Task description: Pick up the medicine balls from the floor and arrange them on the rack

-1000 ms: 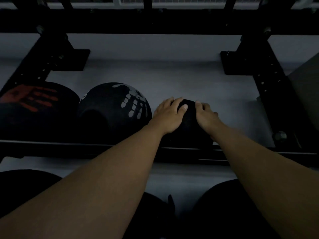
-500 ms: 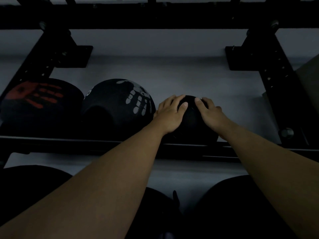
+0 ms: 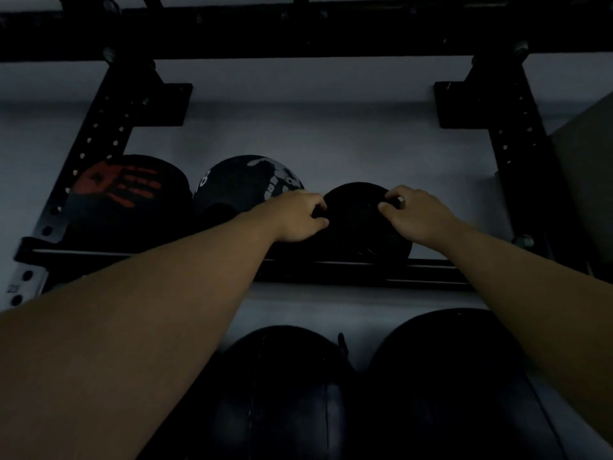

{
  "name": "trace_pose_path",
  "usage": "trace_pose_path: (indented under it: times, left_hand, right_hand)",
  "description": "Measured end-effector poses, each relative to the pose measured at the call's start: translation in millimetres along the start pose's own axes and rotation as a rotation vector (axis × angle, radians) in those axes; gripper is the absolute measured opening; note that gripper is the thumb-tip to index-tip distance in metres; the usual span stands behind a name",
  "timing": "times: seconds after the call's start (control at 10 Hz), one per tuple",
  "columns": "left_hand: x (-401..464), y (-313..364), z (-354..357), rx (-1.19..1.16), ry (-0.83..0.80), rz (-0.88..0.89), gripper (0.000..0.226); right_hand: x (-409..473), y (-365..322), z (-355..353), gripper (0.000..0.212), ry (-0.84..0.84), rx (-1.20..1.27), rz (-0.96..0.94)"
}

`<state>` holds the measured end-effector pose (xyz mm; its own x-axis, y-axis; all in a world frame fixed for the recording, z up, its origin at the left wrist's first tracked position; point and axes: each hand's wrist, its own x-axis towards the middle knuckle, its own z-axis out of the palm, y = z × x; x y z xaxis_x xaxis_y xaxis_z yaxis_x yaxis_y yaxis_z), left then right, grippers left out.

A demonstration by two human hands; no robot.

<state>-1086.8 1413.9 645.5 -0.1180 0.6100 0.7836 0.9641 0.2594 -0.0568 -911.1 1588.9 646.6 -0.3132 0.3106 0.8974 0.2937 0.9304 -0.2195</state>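
Observation:
A small plain black medicine ball [image 3: 360, 224] rests on the black rack's lower rails [image 3: 365, 270]. My left hand [image 3: 298, 217] touches its left side with curled fingers, and my right hand [image 3: 414, 214] touches its upper right with curled fingers. Left of it on the same rails sit a black ball with a white handprint [image 3: 245, 184] and a black ball with a red handprint [image 3: 129, 194]. The three balls stand in a row, close together.
Black perforated rack uprights stand at the left [image 3: 96, 151] and right [image 3: 517, 144], with a crossbar [image 3: 298, 38] above. Two large dark balls lie on the grey floor near me, one left [image 3: 282, 393] and one right [image 3: 457, 383]. A grey box edge [image 3: 587, 154] shows at right.
Both hands slid apart from the top of the small ball toward its sides, fingers curling. The ball stayed on the rails. The view shifted slightly.

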Motion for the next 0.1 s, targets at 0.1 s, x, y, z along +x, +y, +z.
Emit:
trace_pose_path:
  times: [0.1]
  left_hand:
    - [-22.9,-5.9,-22.4,0.025,-0.006,-0.003,0.049]
  right_hand:
    - [-24.6,-32.3,-14.8,0.046,-0.008,-0.067,-0.009]
